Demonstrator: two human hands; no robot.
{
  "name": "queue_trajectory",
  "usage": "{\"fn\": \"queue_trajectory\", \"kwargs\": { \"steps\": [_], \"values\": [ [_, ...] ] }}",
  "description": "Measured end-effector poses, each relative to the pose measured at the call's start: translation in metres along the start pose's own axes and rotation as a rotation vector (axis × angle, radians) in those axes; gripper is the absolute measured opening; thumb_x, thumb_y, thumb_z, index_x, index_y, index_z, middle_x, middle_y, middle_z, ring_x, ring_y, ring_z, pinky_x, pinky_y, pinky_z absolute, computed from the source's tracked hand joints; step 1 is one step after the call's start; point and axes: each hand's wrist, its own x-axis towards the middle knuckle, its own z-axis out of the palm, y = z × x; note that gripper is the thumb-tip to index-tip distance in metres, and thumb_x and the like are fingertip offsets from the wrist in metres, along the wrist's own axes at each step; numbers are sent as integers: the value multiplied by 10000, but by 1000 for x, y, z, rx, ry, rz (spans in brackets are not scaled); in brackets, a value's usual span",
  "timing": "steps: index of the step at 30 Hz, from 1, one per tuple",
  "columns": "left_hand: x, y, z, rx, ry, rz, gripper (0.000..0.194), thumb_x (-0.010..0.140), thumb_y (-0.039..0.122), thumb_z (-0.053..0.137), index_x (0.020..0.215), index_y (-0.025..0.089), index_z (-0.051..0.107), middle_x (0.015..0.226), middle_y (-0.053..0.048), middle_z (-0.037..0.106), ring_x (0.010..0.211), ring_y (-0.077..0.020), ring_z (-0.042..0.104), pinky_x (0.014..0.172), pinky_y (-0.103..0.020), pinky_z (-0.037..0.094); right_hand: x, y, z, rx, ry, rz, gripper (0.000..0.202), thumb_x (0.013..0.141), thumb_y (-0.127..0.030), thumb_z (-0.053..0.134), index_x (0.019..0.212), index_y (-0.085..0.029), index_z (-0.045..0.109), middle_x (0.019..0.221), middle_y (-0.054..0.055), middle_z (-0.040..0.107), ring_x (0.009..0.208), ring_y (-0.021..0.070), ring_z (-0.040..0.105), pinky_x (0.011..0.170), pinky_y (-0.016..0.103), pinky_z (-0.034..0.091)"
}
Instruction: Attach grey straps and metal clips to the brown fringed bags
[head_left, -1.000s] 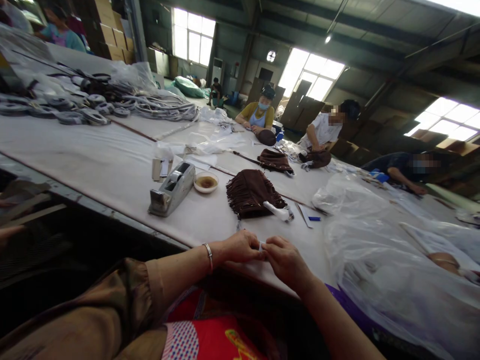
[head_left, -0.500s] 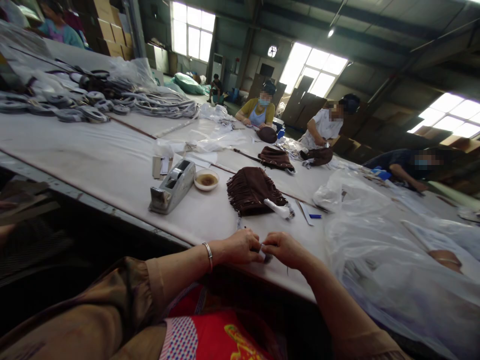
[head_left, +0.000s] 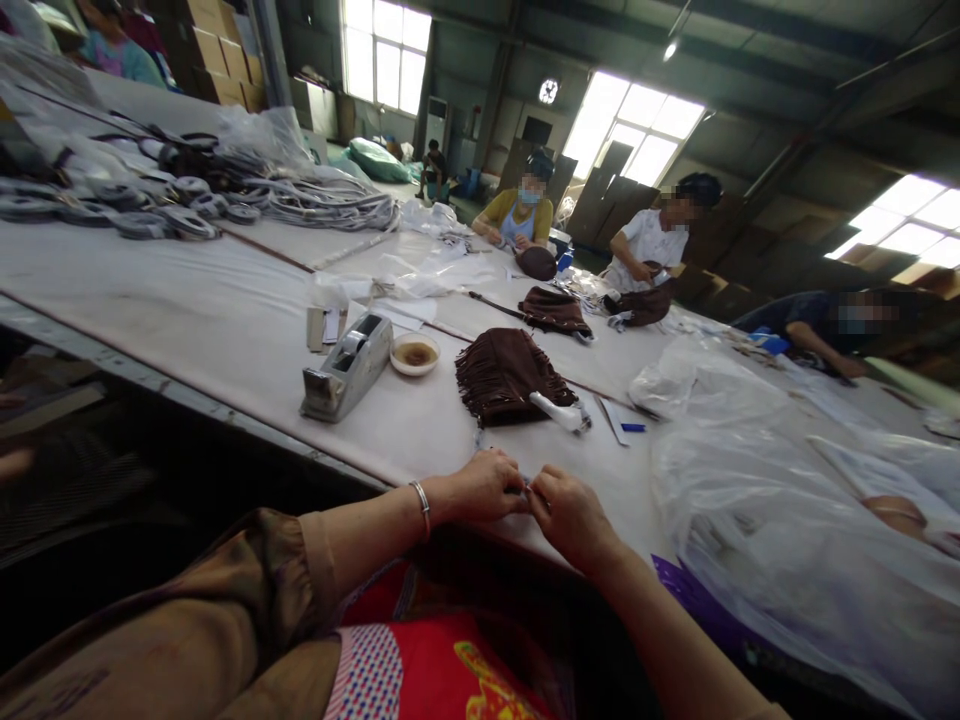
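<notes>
At the near table edge my left hand, a silver bangle on its wrist, is closed in a pinch. My right hand meets it fingertip to fingertip, also pinched. Whatever they grip is small and mostly covered by the fingers, so I cannot name it. Just beyond them a dark brown fringed bag lies on the table, with a white-wrapped piece at its lower right side. Left of the bag are a shallow dish of brown residue and a grey tape dispenser.
Clear plastic sheeting heaps up at the right, a purple piece under its near edge. A blue pen-like item lies right of the bag. Coiled wrapped straps fill the far left. Co-workers handle brown bags across the table.
My right hand has turned, its knuckles now more upward. The pale scrap that showed between my fingertips is now mostly covered. The purple piece at the right has come into sight.
</notes>
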Motion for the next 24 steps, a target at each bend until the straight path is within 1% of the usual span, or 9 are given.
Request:
{"fn": "queue_trajectory", "kwargs": {
  "steps": [3, 5, 8, 12, 17, 20, 22, 24],
  "values": [
    [1, -2, -6, 2, -49, 26, 229, 859, 381, 659, 798, 168, 717, 741, -41, 601, 726, -160, 519, 765, -277, 394, -2, -1, 2, -84, 107, -97, 224, 907, -150, 501, 694, -175, 564, 739, 43, 558, 683, 159, 516, 658, 291, 345],
    [2, -2, -11, 4, -90, 45, 220, 850, 379, 659, 827, 165, 705, 782, -41, 602, 707, -154, 509, 711, -269, 395, -2, 0, 2, -119, 150, -136, 238, 921, -143, 484, 695, -177, 552, 740, 47, 544, 697, 167, 501, 680, 299, 345],
    [4, -1, -17, 2, -116, 63, 182, 828, 343, 677, 832, 163, 696, 818, -36, 593, 690, -143, 496, 665, -265, 385, -2, 1, 2, -168, 165, -181, 251, 930, -139, 480, 691, -181, 543, 741, 54, 529, 707, 175, 476, 687, 310, 335],
    [6, 0, -16, -48, -95, 49, 164, 817, 295, 670, 743, 148, 680, 748, -17, 555, 653, -119, 461, 624, -248, 357, -3, 0, -3, -174, 170, -229, 267, 939, -128, 470, 690, -182, 550, 731, 56, 518, 710, 176, 451, 674, 312, 321],
    [10, 3, -15, -171, -48, -59, 253, 813, 355, 638, 688, 137, 667, 660, 17, 502, 588, -84, 410, 556, -233, 296, -6, 0, -10, -36, 201, -243, 273, 959, -123, 447, 728, -174, 583, 734, 47, 514, 711, 163, 458, 687, 303, 348],
    [11, 7, -16, -251, -49, -143, 271, 778, 361, 630, 638, 129, 642, 557, 41, 409, 550, -75, 367, 522, -233, 253, -9, 1, -10, -10, 220, -235, 264, 967, -118, 441, 773, -167, 613, 747, 51, 525, 730, 168, 469, 700, 306, 367],
    [13, 9, -17, -304, -61, -197, 281, 767, 363, 614, 622, 124, 628, 524, 50, 346, 534, -73, 335, 506, -236, 230, -11, 1, -8, -28, 236, -241, 247, 969, -112, 442, 833, -160, 642, 766, 58, 544, 745, 176, 478, 712, 314, 379],
    [14, 9, -18, -358, -68, -233, 298, 765, 378, 597, 616, 121, 612, 521, 53, 320, 527, -71, 311, 500, -236, 224, -13, 2, -6, -71, 254, -258, 224, 969, -107, 446, 953, -144, 666, 805, 70, 575, 771, 187, 493, 729, 326, 390]
  ]
}}
